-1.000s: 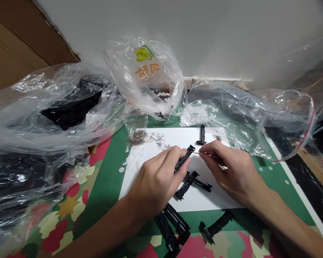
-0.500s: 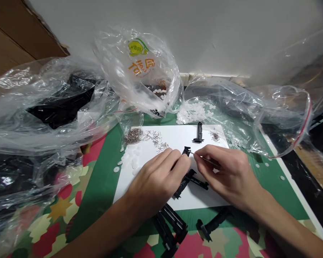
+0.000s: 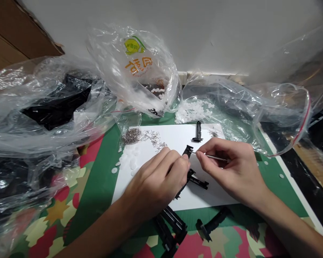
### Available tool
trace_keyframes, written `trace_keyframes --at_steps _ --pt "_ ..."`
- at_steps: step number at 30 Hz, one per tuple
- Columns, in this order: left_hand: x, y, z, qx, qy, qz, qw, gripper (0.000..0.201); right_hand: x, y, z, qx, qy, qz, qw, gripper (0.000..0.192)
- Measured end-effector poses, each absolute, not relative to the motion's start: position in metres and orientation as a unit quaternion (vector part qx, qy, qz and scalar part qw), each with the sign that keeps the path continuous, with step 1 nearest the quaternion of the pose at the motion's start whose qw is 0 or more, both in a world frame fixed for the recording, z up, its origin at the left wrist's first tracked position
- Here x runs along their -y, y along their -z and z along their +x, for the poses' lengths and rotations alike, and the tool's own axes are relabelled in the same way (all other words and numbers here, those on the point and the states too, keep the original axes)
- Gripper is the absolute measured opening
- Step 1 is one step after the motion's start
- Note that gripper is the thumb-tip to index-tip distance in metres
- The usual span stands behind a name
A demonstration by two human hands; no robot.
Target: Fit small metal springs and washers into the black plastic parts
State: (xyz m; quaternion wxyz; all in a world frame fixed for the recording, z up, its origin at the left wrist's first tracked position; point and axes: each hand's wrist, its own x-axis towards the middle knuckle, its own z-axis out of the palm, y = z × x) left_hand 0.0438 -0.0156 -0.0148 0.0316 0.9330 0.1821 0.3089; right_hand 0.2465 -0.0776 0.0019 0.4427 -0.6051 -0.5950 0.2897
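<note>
While a black clip [image 3: 187, 151] is gripped by the left hand [image 3: 157, 182]:
A thin pin [image 3: 212, 157] (pinched in the right hand [image 3: 233, 170]) is held at its tip.

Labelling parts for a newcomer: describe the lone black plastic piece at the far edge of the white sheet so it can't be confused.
Start at the white paper sheet on the green mat. Near its far edge, just in front of the heap of small white discs, lies a short black plastic clip. Unlike the other black pieces, it lies alone, untouched by either hand, pointing away from the person.
</note>
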Motion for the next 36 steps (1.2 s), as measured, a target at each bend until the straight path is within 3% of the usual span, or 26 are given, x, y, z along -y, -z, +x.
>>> trace_keyframes --at_steps 9,13,17,21,27,36 --pt "0.021 0.018 0.042 -0.193 -0.309 0.928 0.076 0.022 0.081 -0.007 0.243 0.589 -0.282 -0.602 0.460 0.019" --pt "0.025 0.012 0.043 -0.313 -0.319 0.864 0.232 0.035 0.081 -0.003 0.243 0.585 -0.307 -0.588 0.467 0.014" --pt "0.025 0.005 0.045 -0.400 -0.273 0.759 0.435 0.046 0.082 0.000 0.243 0.621 -0.261 -0.580 0.459 0.013" --pt "0.020 0.007 0.048 -0.413 -0.273 0.673 0.549 0.038 0.082 0.001 0.244 0.652 -0.216 -0.579 0.439 0.015" --pt "0.019 0.010 0.051 -0.428 -0.289 0.652 0.556 0.018 0.082 0.002 0.244 0.657 -0.210 -0.579 0.434 0.014" --pt "0.027 0.011 0.051 -0.422 -0.271 0.638 0.584 0.010 0.083 0.003 0.241 0.672 -0.188 -0.570 0.434 0.010"
